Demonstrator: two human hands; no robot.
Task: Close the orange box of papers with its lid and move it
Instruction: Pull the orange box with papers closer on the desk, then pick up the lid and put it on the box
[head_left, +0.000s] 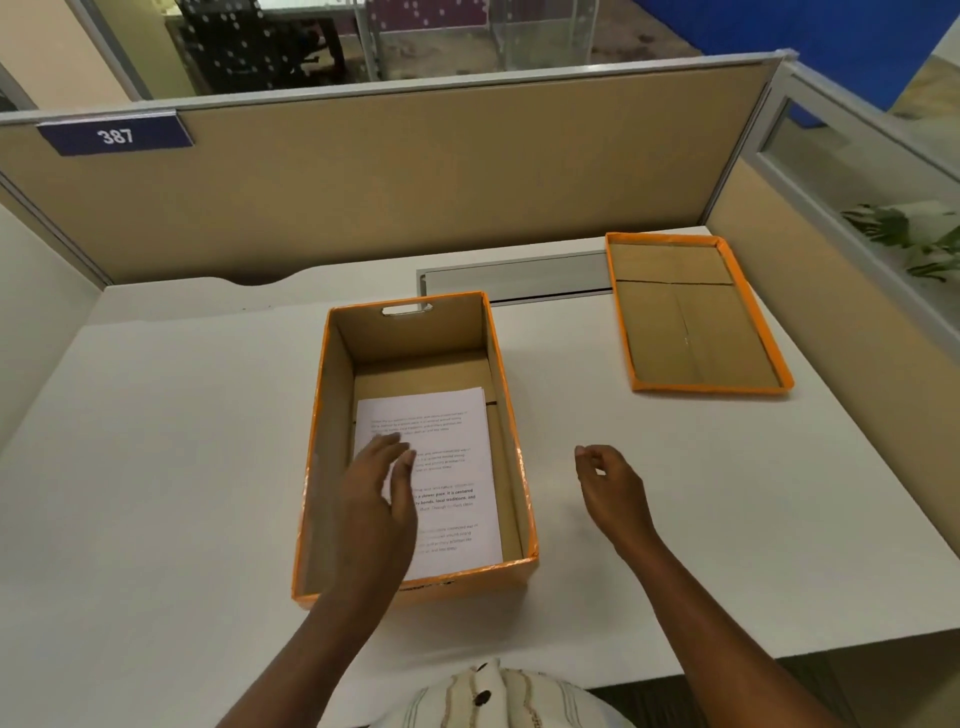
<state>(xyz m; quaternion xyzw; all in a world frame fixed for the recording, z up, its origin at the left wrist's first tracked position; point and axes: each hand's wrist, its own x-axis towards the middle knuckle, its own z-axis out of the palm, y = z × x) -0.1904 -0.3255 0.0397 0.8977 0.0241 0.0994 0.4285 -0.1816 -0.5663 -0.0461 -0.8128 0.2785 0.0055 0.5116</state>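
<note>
The orange box (519, 447) stands open in the middle of the white desk, with a handle slot in its far wall. A stack of printed papers (447, 436) lies flat on its floor. My left hand (376, 493) hovers over the box's left side above the papers, fingers apart, holding nothing. To the right of the box, over the bare desk, my right hand (610, 486) is loosely curled and empty. The orange lid (696, 312) lies upside down at the far right of the desk, brown inside showing, apart from both hands.
The white desk (156, 467) is enclosed by tan partition walls (415, 182) at the back and on the right. A grey cable tray cover (514, 278) sits between box and lid. A blue sign reading 387 (115, 136) hangs on the back partition.
</note>
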